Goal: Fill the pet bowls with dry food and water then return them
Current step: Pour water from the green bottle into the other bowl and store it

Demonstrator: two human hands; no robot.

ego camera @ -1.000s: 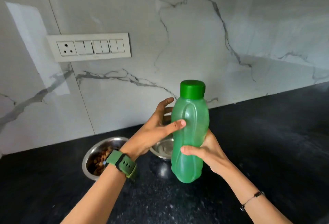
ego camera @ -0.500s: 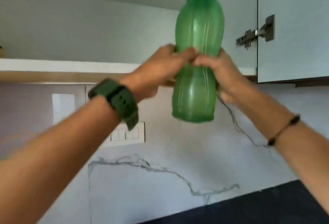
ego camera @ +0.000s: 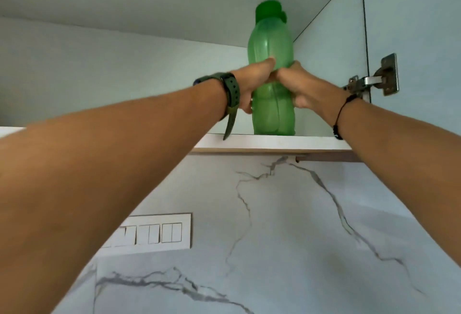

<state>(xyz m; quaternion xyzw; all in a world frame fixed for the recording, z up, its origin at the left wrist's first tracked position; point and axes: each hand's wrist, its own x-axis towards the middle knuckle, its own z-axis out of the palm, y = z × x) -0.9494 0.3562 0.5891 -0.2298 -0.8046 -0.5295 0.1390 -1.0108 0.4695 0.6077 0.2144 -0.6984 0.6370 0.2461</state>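
Observation:
A green plastic water bottle (ego camera: 270, 39) with a darker green cap stands upright on the white shelf (ego camera: 274, 142) of an open wall cabinet, near its right side. My left hand (ego camera: 252, 82), with a green watch on its wrist, wraps the bottle's middle from the left. My right hand (ego camera: 296, 87), with a thin black bracelet on its wrist, holds the same spot from the right. Both arms reach up and forward. The pet bowls are out of view.
The cabinet's open door (ego camera: 414, 39) hangs at the right on a metal hinge (ego camera: 374, 80). Below the shelf is a white marble wall with a switch panel (ego camera: 154, 234) at lower left.
Both hands lifted the bottle from above the counter up to the cabinet shelf, where its base now rests. My view tilted upward, so the bowls and counter dropped out of sight.

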